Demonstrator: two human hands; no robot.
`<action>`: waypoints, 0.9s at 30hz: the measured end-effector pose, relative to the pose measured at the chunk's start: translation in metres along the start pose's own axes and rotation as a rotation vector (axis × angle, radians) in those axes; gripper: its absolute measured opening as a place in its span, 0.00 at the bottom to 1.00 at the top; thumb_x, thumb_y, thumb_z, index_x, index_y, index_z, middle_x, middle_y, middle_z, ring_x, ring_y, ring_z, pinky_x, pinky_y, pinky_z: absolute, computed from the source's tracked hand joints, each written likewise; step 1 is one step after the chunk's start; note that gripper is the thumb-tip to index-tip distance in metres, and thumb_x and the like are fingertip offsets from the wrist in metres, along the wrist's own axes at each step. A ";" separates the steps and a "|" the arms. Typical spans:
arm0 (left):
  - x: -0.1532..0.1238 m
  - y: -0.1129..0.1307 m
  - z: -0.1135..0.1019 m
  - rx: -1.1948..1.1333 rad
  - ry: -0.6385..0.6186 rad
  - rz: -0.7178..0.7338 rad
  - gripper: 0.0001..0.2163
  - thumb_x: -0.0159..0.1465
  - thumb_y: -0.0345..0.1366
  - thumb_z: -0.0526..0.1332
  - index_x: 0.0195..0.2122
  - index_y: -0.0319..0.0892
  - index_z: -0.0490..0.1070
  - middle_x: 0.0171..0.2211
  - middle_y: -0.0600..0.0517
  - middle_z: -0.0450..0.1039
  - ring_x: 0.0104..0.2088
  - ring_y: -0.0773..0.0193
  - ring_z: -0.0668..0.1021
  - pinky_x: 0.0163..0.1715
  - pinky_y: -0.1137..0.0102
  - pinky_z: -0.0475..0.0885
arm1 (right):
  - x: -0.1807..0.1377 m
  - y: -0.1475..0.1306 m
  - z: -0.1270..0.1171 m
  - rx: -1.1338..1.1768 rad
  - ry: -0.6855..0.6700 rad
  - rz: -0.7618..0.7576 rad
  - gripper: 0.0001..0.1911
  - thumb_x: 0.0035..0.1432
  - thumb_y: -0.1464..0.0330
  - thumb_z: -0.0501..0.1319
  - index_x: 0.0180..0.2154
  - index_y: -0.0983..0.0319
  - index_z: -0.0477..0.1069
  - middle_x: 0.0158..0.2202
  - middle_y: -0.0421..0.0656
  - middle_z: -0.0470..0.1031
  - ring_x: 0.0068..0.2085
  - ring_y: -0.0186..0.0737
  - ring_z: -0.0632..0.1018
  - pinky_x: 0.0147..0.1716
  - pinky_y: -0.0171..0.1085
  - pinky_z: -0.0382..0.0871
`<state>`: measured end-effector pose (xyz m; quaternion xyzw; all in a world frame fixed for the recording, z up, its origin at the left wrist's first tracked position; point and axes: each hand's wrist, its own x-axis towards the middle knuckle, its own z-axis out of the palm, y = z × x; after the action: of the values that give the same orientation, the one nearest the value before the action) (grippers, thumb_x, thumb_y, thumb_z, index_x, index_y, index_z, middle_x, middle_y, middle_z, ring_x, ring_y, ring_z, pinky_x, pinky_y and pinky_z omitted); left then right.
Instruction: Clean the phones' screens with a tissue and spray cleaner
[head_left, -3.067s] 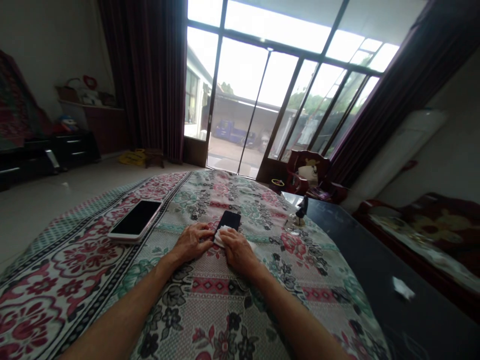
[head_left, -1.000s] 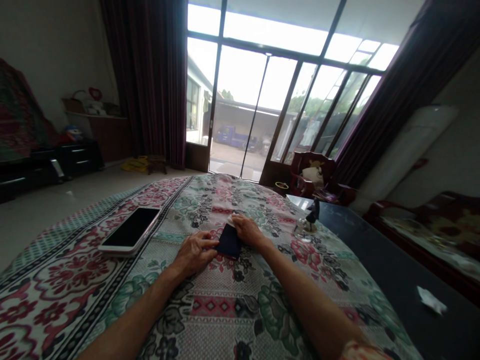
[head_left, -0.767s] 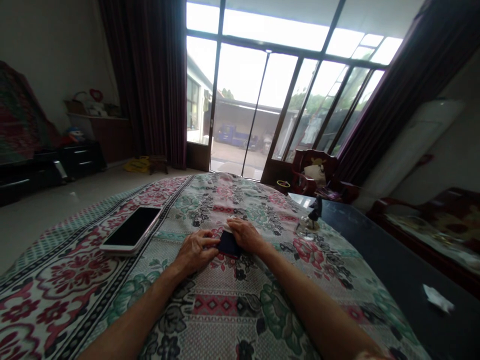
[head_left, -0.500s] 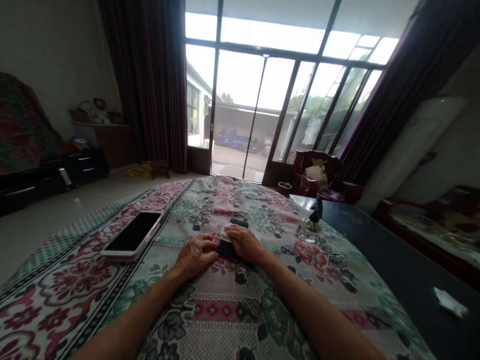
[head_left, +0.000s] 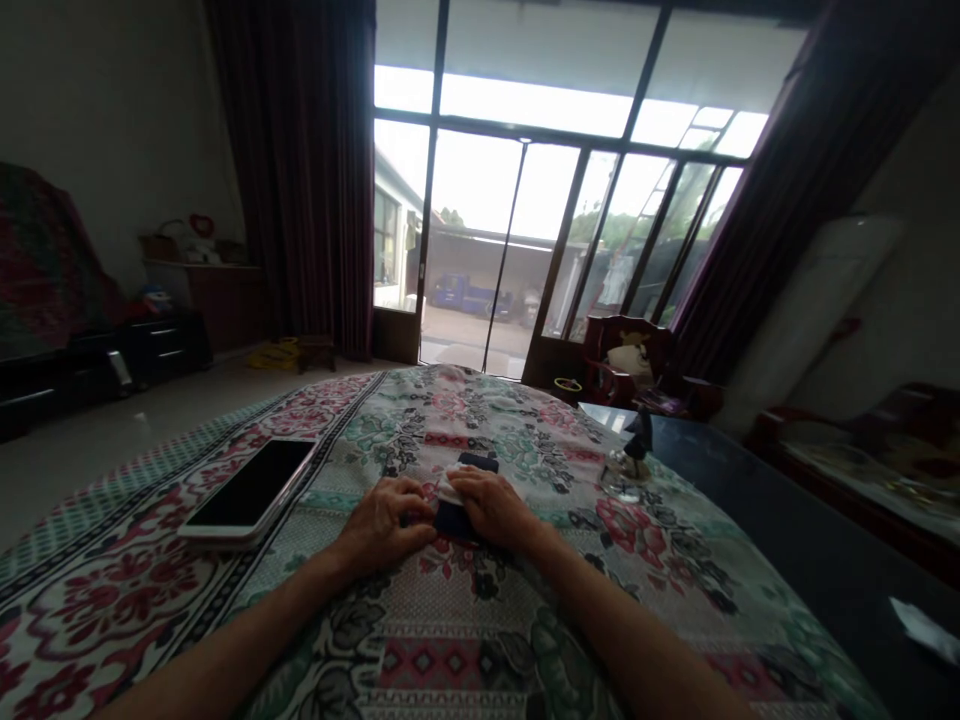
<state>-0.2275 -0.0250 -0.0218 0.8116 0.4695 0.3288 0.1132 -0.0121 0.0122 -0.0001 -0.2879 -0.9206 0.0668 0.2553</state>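
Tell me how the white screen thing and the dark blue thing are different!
The white device has a black front with pale edges; the dark blue slab looks dark throughout. The white device looks bigger than the dark blue slab. The right hand partly covers the dark blue slab, but not the white device. Both lie on the tablecloth.

Left hand [head_left: 384,522] and right hand [head_left: 493,505]: 2, at clock centre. Dark item [head_left: 453,521]: 1, at centre. Tissues [head_left: 450,490] [head_left: 926,627]: 2, one at centre, one at 3 o'clock. Tables [head_left: 424,610] [head_left: 810,530]: 2, one at centre, one at 3 o'clock. Tablet [head_left: 255,487]: 1, at 9 o'clock. Bottle [head_left: 622,476]: 1, at 2 o'clock.
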 end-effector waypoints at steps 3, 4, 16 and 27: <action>0.001 -0.002 0.000 -0.010 -0.006 0.006 0.07 0.53 0.36 0.68 0.34 0.48 0.80 0.43 0.50 0.77 0.46 0.56 0.75 0.50 0.62 0.67 | 0.000 -0.002 -0.001 0.041 -0.025 -0.006 0.16 0.58 0.79 0.50 0.40 0.60 0.73 0.45 0.43 0.76 0.51 0.37 0.73 0.54 0.38 0.64; 0.001 -0.003 0.000 -0.012 -0.008 0.007 0.06 0.53 0.36 0.68 0.34 0.48 0.80 0.43 0.51 0.77 0.46 0.56 0.75 0.50 0.61 0.67 | 0.000 -0.003 -0.002 0.054 -0.027 -0.009 0.17 0.58 0.80 0.49 0.40 0.60 0.73 0.45 0.42 0.76 0.52 0.37 0.73 0.54 0.38 0.64; 0.001 -0.002 0.001 0.042 0.017 0.011 0.07 0.53 0.37 0.66 0.33 0.46 0.78 0.43 0.51 0.77 0.45 0.57 0.76 0.50 0.61 0.68 | -0.008 -0.015 -0.002 0.100 -0.030 -0.135 0.18 0.54 0.79 0.51 0.43 0.61 0.72 0.48 0.45 0.76 0.54 0.39 0.73 0.57 0.42 0.64; 0.000 -0.005 0.002 0.050 0.020 0.042 0.07 0.52 0.34 0.65 0.33 0.43 0.78 0.43 0.49 0.77 0.44 0.57 0.75 0.49 0.61 0.68 | -0.019 -0.031 -0.006 0.159 -0.039 -0.203 0.19 0.55 0.80 0.51 0.45 0.62 0.72 0.51 0.45 0.75 0.55 0.37 0.72 0.58 0.43 0.64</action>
<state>-0.2295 -0.0220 -0.0258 0.8206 0.4615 0.3273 0.0812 -0.0109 -0.0243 0.0046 -0.1709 -0.9416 0.1191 0.2648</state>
